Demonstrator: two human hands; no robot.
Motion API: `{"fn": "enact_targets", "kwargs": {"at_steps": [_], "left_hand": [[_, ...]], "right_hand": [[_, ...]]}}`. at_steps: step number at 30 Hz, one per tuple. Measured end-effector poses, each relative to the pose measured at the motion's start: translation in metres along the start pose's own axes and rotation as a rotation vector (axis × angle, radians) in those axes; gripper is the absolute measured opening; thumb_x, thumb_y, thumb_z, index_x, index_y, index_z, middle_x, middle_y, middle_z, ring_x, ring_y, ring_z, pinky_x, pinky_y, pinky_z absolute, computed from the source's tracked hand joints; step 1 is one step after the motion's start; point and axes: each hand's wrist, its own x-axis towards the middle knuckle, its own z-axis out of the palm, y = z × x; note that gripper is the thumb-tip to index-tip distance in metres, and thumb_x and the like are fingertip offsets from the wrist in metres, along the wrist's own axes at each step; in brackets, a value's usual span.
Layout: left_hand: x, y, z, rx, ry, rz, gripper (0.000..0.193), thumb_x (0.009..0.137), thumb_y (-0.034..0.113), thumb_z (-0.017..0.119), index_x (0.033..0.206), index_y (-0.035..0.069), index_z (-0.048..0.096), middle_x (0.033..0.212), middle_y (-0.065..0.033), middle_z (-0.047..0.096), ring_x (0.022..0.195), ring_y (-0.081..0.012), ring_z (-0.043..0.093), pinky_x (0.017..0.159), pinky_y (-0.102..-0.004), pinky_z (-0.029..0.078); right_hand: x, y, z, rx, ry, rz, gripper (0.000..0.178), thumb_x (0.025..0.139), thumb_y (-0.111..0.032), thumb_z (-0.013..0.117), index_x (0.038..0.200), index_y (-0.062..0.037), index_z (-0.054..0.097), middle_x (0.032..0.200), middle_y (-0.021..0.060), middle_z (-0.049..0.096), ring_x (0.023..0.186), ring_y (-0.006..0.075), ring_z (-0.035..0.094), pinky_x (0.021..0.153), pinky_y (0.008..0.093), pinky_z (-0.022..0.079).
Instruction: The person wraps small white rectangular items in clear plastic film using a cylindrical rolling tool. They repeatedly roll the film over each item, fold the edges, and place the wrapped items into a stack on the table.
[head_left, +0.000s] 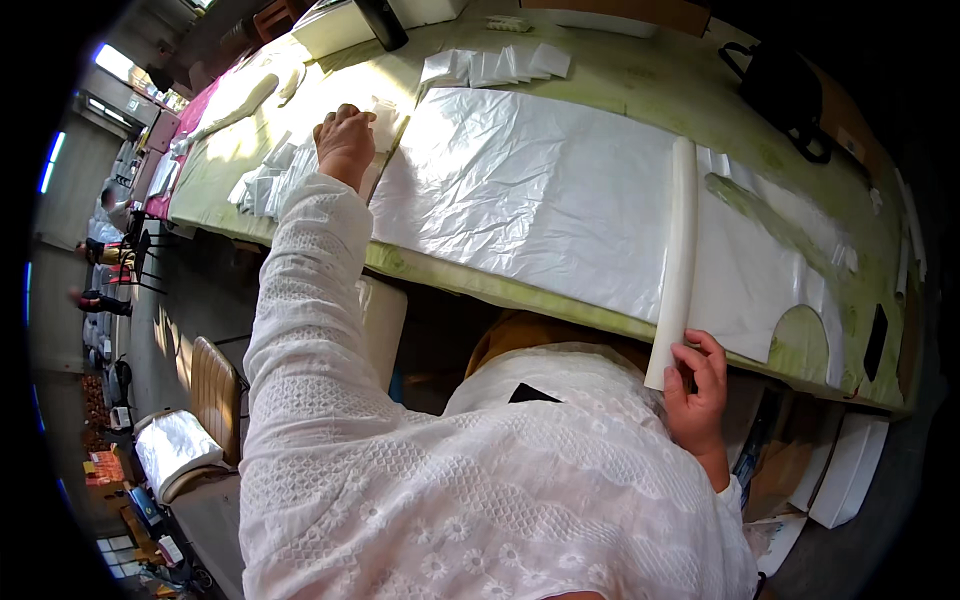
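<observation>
A large sheet of thin white plastic film (pixel 520 180) lies wrinkled across the green-covered table. A long white roll (pixel 680 250) rests over its right part, pointing toward me. At the roll's near end is my right hand (pixel 697 395), with fingers loosely bent and thumb apart; the fingertips are beside or lightly against the roll, not wrapped round it. My left hand (pixel 345 143) reaches far to the left, fingers curled downward over small white folded packets (pixel 275 182). What its fingers hold, if anything, is hidden.
More white packets (pixel 495 67) lie beyond the sheet. A black bag (pixel 780 95) sits at the far right, a dark cylinder (pixel 382 25) at the back. A dark phone-like slab (pixel 876 342) lies near the right edge. A chair (pixel 215 385) stands left; people are in the distance.
</observation>
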Motion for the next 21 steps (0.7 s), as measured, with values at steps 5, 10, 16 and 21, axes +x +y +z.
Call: {"fn": "enact_targets", "kwargs": {"at_steps": [5, 10, 16, 21], "left_hand": [[0.002, 0.000, 0.007, -0.118, -0.123, -0.088, 0.030, 0.100, 0.034, 0.059, 0.126, 0.029, 0.073, 0.135, -0.0023, 0.064, 0.129, -0.0247, 0.058, 0.112, -0.0466, 0.037], [-0.002, 0.010, 0.001, -0.080, 0.032, 0.015, 0.034, 0.093, 0.025, 0.068, 0.127, 0.029, 0.071, 0.149, 0.0008, 0.052, 0.140, -0.0250, 0.045, 0.114, -0.0466, 0.036], [-0.021, 0.078, -0.026, -0.525, 0.037, 0.317, 0.036, 0.093, 0.021, 0.070, 0.129, 0.022, 0.068, 0.147, -0.0037, 0.053, 0.136, -0.0308, 0.050, 0.111, -0.0477, 0.041], [-0.135, 0.220, -0.089, -1.064, -0.159, 0.955, 0.054, 0.091, 0.023, 0.077, 0.141, 0.013, 0.059, 0.156, -0.0220, 0.041, 0.138, -0.0425, 0.048, 0.111, -0.0450, 0.046]], "right_hand": [[0.003, -0.002, 0.002, -0.058, -0.006, -0.052, 0.027, 0.087, -0.001, 0.070, 0.114, -0.0014, 0.068, 0.131, 0.0175, 0.057, 0.111, 0.0299, 0.061, 0.091, 0.0375, 0.053], [-0.001, -0.003, 0.003, -0.013, 0.034, -0.034, 0.027, 0.087, 0.000, 0.070, 0.113, -0.0014, 0.068, 0.130, 0.0183, 0.057, 0.111, 0.0308, 0.061, 0.091, 0.0372, 0.054], [0.011, -0.010, 0.007, -0.034, 0.017, -0.108, 0.028, 0.083, -0.003, 0.075, 0.110, -0.0031, 0.070, 0.128, 0.0154, 0.059, 0.098, 0.0249, 0.065, 0.082, 0.0343, 0.056], [0.014, -0.006, 0.009, -0.081, 0.061, -0.190, 0.029, 0.082, -0.010, 0.077, 0.111, -0.0074, 0.071, 0.128, 0.0127, 0.060, 0.108, 0.0301, 0.061, 0.091, 0.0399, 0.053]]}}
